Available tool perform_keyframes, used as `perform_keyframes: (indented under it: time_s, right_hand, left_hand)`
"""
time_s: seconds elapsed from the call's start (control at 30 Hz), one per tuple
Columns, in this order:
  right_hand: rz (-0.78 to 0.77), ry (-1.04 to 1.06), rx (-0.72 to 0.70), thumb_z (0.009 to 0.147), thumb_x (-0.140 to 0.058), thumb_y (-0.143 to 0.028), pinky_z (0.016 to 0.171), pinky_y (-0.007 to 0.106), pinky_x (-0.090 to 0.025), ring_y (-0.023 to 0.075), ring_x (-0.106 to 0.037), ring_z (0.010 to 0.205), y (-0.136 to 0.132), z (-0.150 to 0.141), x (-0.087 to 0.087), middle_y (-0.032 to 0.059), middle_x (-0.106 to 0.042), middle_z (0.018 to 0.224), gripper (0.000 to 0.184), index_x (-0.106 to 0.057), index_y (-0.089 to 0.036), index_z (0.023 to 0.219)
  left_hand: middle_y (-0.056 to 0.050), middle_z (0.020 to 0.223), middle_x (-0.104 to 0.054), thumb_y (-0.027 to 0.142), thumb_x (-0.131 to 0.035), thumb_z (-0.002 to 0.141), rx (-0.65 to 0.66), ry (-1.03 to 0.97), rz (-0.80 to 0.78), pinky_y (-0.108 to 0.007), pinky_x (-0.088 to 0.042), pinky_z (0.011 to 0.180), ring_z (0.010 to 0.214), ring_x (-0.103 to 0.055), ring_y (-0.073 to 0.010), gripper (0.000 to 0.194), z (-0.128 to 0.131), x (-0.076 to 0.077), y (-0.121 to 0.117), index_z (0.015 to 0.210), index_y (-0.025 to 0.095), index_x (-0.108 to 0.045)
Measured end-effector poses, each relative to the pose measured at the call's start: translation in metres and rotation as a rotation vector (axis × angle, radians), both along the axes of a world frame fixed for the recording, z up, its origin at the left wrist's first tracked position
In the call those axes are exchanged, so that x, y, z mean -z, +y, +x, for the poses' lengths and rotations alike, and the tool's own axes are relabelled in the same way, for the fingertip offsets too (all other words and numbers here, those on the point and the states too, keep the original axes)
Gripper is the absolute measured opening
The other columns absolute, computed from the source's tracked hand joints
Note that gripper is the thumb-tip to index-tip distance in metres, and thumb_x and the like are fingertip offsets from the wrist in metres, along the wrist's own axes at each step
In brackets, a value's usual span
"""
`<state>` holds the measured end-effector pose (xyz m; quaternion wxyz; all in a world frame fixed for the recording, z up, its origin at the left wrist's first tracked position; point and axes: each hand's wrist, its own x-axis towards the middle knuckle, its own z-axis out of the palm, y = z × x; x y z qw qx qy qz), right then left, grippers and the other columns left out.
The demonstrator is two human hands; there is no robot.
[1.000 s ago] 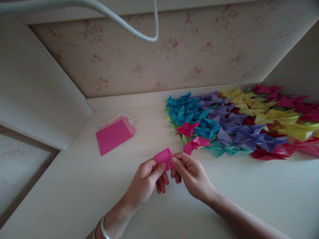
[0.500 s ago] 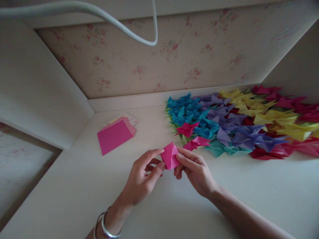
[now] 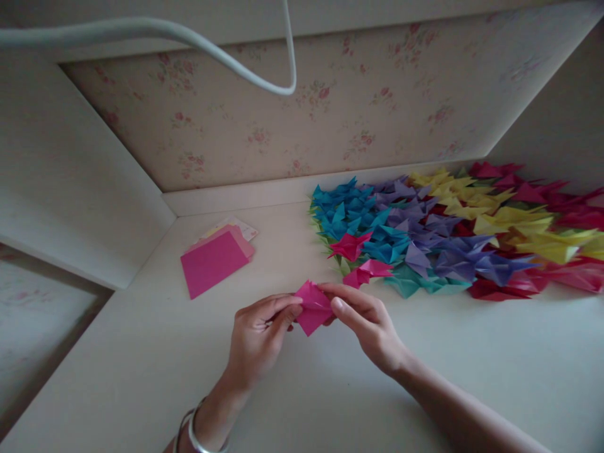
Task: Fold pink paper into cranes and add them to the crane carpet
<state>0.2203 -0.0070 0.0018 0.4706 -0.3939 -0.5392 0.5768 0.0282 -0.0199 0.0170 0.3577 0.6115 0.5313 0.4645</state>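
Note:
A small folded piece of pink origami paper (image 3: 312,314) is held above the white table between my two hands, shaped like a diamond with one corner toward me. My left hand (image 3: 264,327) pinches its left corner between thumb and fingers. On the opposite corner, the thumb of my right hand (image 3: 370,324) presses on top, with the fingers behind the paper and partly hidden. Just beyond my right hand lies a folded pink paper figure (image 3: 367,272), at the near left edge of a large group of similar figures.
Many folded paper figures (image 3: 453,226) in blue, purple, yellow, red and green cover the table's back right. A stack of pink paper sheets (image 3: 214,263) lies at the left. A white cable or lamp arm (image 3: 226,60) hangs overhead, before a flowered wall panel (image 3: 264,132).
The pink paper has gone from a small square packet to a diamond with its layers partly opened. My left hand has shifted its grip to the left corner.

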Motion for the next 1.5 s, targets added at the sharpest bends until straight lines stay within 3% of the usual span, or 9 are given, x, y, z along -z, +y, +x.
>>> perform_keyframes:
  time_s: [0.1,0.23,0.43,0.6,0.7,0.93,1.2,1.4,1.5]
  right_hand:
    - [0.141,-0.053,0.01,0.085,-0.071,-0.035,0.074,0.032,-0.056,0.0224,-0.07,0.085,-0.002,0.0,0.002,0.0079,-0.076,0.101,0.027,-0.073,-0.022,0.108]
    - [0.264,-0.191,0.121,0.087,-0.069,-0.03,0.064,0.027,-0.054,0.0192,-0.068,0.072,-0.003,-0.002,0.003,0.0064,-0.076,0.084,0.012,-0.076,-0.02,0.088]
    - [0.187,-0.159,0.181,0.088,-0.067,-0.031,0.058,0.024,-0.051,0.017,-0.067,0.065,-0.006,-0.007,0.007,0.0041,-0.074,0.076,0.014,-0.074,-0.02,0.082]
    - [0.104,-0.065,0.233,0.084,-0.071,-0.03,0.065,0.027,-0.056,0.0192,-0.07,0.072,-0.005,-0.009,0.012,0.0046,-0.076,0.081,0.016,-0.069,-0.021,0.098]
    - [0.106,-0.106,0.243,0.082,-0.073,-0.03,0.062,0.027,-0.055,0.019,-0.07,0.069,-0.002,-0.008,0.01,0.0047,-0.075,0.079,0.011,-0.072,-0.02,0.086]
    - [0.138,-0.181,0.211,0.083,-0.071,-0.029,0.063,0.027,-0.055,0.0186,-0.069,0.069,0.0,-0.009,0.008,0.0049,-0.074,0.078,0.011,-0.073,-0.019,0.082]
    - [-0.028,-0.073,0.111,0.081,-0.073,-0.036,0.069,0.029,-0.058,0.0206,-0.072,0.077,0.0,-0.014,0.012,0.0063,-0.077,0.085,0.019,-0.075,-0.019,0.09]
    - [-0.003,-0.169,0.123,0.083,-0.07,-0.036,0.066,0.028,-0.055,0.0204,-0.07,0.075,0.0,-0.013,0.008,0.0063,-0.076,0.082,0.019,-0.074,-0.018,0.087]
    - [0.04,-0.244,0.081,0.085,-0.067,-0.033,0.064,0.028,-0.053,0.0202,-0.069,0.073,-0.001,-0.015,0.01,0.005,-0.075,0.08,0.016,-0.074,-0.019,0.086]
  left_hand:
    - [-0.001,0.072,-0.076,0.03,-0.07,0.084,-0.064,-0.001,-0.023,-0.02,-0.052,0.055,0.054,-0.064,-0.0122,0.012,0.001,-0.001,0.0,0.087,0.023,-0.079]
    - [-0.001,0.066,-0.075,0.033,-0.073,0.081,-0.046,-0.072,-0.081,-0.02,-0.052,0.056,0.059,-0.066,-0.0145,0.014,0.002,0.0,-0.001,0.083,0.021,-0.08]
    - [-0.003,0.072,-0.077,0.034,-0.071,0.083,-0.047,-0.079,-0.105,-0.021,-0.054,0.06,0.063,-0.068,-0.0162,0.018,0.007,0.002,-0.006,0.088,0.02,-0.08]
    - [-0.004,0.085,-0.079,0.034,-0.069,0.085,-0.031,-0.058,-0.132,-0.024,-0.057,0.067,0.069,-0.07,-0.0172,0.026,0.007,0.006,-0.004,0.108,0.022,-0.077]
    - [-0.005,0.089,-0.079,0.032,-0.066,0.088,0.018,-0.03,-0.127,-0.025,-0.057,0.069,0.072,-0.071,-0.0182,0.027,0.006,0.008,-0.002,0.112,0.023,-0.075]
    - [-0.006,0.116,-0.074,0.025,-0.062,0.091,0.065,0.037,-0.03,-0.03,-0.054,0.092,0.102,-0.07,-0.0227,0.028,0.008,0.004,-0.002,0.116,0.027,-0.073]
    - [-0.006,0.108,-0.077,0.026,-0.064,0.09,0.103,0.016,-0.057,-0.033,-0.056,0.09,0.097,-0.072,-0.0238,0.022,0.009,0.004,-0.003,0.108,0.026,-0.077]
    - [-0.007,0.109,-0.077,0.03,-0.065,0.088,0.058,-0.023,-0.127,-0.031,-0.056,0.086,0.097,-0.072,-0.025,0.025,0.012,0.006,-0.002,0.11,0.024,-0.076]
    - [-0.006,0.102,-0.078,0.031,-0.064,0.089,0.049,0.075,-0.068,-0.03,-0.055,0.083,0.092,-0.072,-0.0241,0.022,0.012,0.006,-0.001,0.105,0.025,-0.077]
